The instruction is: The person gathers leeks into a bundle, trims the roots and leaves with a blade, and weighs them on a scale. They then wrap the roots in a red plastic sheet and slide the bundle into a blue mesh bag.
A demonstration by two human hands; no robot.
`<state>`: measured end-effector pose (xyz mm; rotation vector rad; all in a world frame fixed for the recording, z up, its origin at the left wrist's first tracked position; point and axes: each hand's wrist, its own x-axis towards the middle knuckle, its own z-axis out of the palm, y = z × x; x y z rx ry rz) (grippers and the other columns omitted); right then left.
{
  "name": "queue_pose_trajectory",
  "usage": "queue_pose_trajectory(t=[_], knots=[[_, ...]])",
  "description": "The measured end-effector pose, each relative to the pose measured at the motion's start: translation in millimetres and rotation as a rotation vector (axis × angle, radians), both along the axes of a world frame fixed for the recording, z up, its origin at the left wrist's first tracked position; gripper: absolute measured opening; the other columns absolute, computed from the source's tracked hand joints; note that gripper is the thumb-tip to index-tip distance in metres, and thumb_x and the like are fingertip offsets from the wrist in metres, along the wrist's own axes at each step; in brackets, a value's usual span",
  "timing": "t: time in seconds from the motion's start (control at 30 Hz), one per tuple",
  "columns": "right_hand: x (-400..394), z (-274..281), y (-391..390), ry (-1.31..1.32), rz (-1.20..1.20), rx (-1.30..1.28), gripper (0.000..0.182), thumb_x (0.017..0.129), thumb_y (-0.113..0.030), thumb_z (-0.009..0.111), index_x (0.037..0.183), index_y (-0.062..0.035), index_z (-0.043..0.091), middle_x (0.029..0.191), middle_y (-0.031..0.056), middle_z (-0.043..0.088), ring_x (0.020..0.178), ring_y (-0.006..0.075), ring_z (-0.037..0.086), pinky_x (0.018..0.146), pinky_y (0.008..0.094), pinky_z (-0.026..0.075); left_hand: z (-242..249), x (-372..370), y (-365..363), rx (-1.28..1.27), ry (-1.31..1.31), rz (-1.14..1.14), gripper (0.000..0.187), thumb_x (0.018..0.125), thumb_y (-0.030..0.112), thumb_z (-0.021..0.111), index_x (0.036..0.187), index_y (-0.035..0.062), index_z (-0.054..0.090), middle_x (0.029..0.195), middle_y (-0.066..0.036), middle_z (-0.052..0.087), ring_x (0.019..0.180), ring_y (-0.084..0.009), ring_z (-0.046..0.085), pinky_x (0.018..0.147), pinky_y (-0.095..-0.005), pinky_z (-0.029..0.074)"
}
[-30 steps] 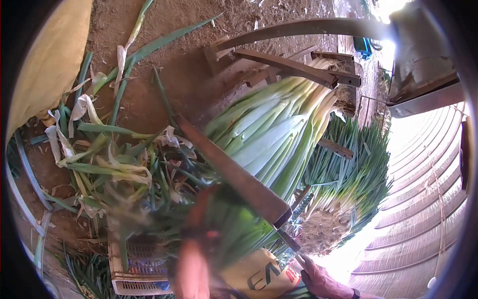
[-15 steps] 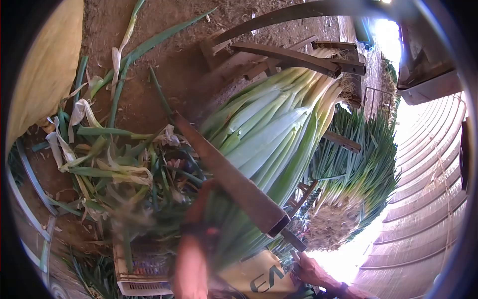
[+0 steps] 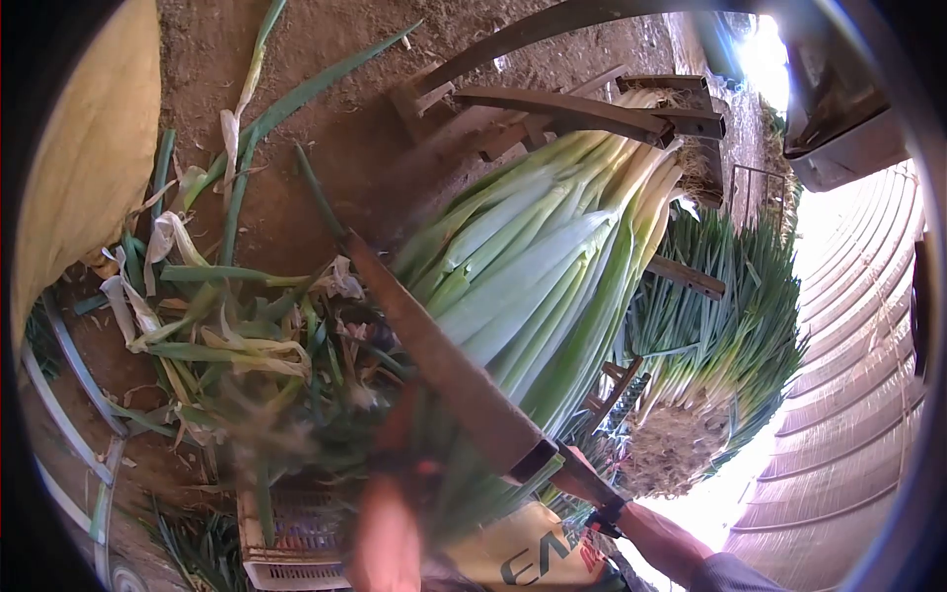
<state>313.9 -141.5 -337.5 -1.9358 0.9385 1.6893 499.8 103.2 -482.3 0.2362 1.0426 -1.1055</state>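
Head view: the right hand (image 3: 582, 459) has moved up to the metal bar's (image 3: 449, 370) end, nearer the green onions (image 3: 538, 266); the left hand (image 3: 400, 424) is blurred, and neither's finger state can be told.

A long green leek bundle (image 3: 547, 261) lies in a brown metal rack (image 3: 567, 113), loose green leaf scraps (image 3: 227, 340) left, a round green bundle (image 3: 725, 306) right.
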Motion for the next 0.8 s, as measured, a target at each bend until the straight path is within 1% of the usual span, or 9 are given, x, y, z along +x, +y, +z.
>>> queue_pose_trajectory(t=[0.07, 0.1, 0.2, 0.27, 0.4, 0.5, 0.6, 0.7, 0.8], knots=[[3.0, -3.6, -2.2, 0.049, -0.019, -0.012, 0.024, 0.093, -0.006, 0.056, 0.114, 0.0051, 0.062, 0.128, 0.0221, 0.064, 0.116, 0.0309, 0.064, 0.085, 0.0392, 0.054, 1.3, 0.2, -0.3, 0.003, -0.004, -0.003, 0.05, 0.103, 0.036, 0.058, 0.14, 0.0066, 0.041, 0.133, -0.006, 0.045, 0.122, -0.02, 0.047, 0.102, -0.0353, 0.042], [-5.8, -2.5, -3.8, -0.003, -0.018, -0.017, 0.028, 0.094, -0.008, 0.057, 0.121, -0.0005, 0.058, 0.127, 0.0128, 0.066, 0.111, 0.0243, 0.065, 0.085, 0.0362, 0.053, 1.2, 0.3, 0.2, 0.005, -0.005, -0.007, 0.051, 0.103, 0.036, 0.058, 0.141, 0.0066, 0.041, 0.134, -0.006, 0.044, 0.122, -0.0201, 0.046, 0.103, -0.0354, 0.042], [-128.9, -11.5, -35.2, -0.162, 0.771, 0.122, 0.032, 0.094, -0.007, 0.057, 0.126, -0.0038, 0.057, 0.122, 0.0084, 0.067, 0.096, 0.0207, 0.066, 0.079, 0.0348, 0.052, 5.5, 1.4, 3.2, 0.008, -0.008, -0.004, 0.053, 0.103, 0.037, 0.058, 0.142, 0.0066, 0.039, 0.136, -0.007, 0.042, 0.124, -0.0204, 0.045, 0.104, -0.0358, 0.041], [-112.8, 69.6, -28.6, -0.341, -0.337, 0.047, 0.035, 0.098, -0.008, 0.049, 0.131, -0.0069, 0.058, 0.111, 0.0057, 0.068, 0.083, 0.0162, 0.061, 0.075, 0.0341, 0.051, 7.8, -0.1, 1.8, 0.003, -0.007, 0.005, 0.054, 0.103, 0.037, 0.059, 0.143, 0.0066, 0.038, 0.138, -0.007, 0.041, 0.126, -0.0206, 0.044, 0.105, -0.036, 0.04], [-118.0, 109.0, -36.2, 0.257, 0.211, -0.078, 0.046, 0.093, -0.017, 0.055, 0.139, -0.0105, 0.058, 0.095, 0.0199, 0.07, 0.085, 0.0306, 0.069, 0.074, 0.0424, 0.053, 7.0, -2.7, 2.1, -0.004, -0.011, 0.01, 0.057, 0.103, 0.037, 0.059, 0.145, 0.0066, 0.036, 0.141, -0.007, 0.039, 0.129, -0.021, 0.042, 0.107, -0.0366, 0.039], [-66.4, 112.3, -11.0, 0.36, 0.161, -0.041, 0.049, 0.094, -0.018, 0.057, 0.142, -0.0088, 0.055, 0.106, 0.0262, 0.067, 0.094, 0.0353, 0.068, 0.074, 0.0466, 0.053, 5.9, -6.0, 2.0, -0.006, -0.015, 0.009, 0.059, 0.103, 0.038, 0.059, 0.147, 0.0066, 0.034, 0.143, -0.007, 0.037, 0.131, -0.0213, 0.04, 0.109, -0.0369, 0.038], [-1.9, 104.1, 38.1, -0.323, 0.078, 0.078, 0.045, 0.096, -0.016, 0.055, 0.141, -0.0079, 0.055, 0.109, 0.0235, 0.063, 0.093, 0.0348, 0.066, 0.075, 0.0468, 0.052, 8.8, -7.8, 5.5, 0.005, -0.025, 0.011, 0.061, 0.103, 0.038, 0.059, 0.148, 0.0066, 0.032, 0.146, -0.007, 0.035, 0.133, -0.0216, 0.039, 0.11, -0.0373, 0.037], [73.3, 98.2, 76.1, 0.043, -0.083, 0.134, 0.036, 0.095, -0.014, 0.057, 0.13, -0.0054, 0.062, 0.104, 0.0196, 0.059, 0.091, 0.0361, 0.062, 0.075, 0.046, 0.051, 7.4, -8.0, 10.3, 0.006, -0.04, 0.005, 0.063, 0.103, 0.038, 0.059, 0.15, 0.0066, 0.031, 0.148, -0.007, 0.034, 0.135, -0.0219, 0.037, 0.112, -0.0377, 0.036], [52.4, 83.2, 77.7, -0.486, 0.424, 0.54, 0.026, 0.092, -0.014, 0.059, 0.113, -0.001, 0.067, 0.093, 0.0163, 0.054, 0.086, 0.036, 0.059, 0.074, 0.0441, 0.05, 13.2, -7.0, 25.6, 0.029, -0.075, 0.013, 0.065, 0.103, 0.038, 0.06, 0.151, 0.0066, 0.029, 0.15, -0.007, 0.032, 0.137, -0.0222, 0.036, 0.114, -0.0381, 0.035]])
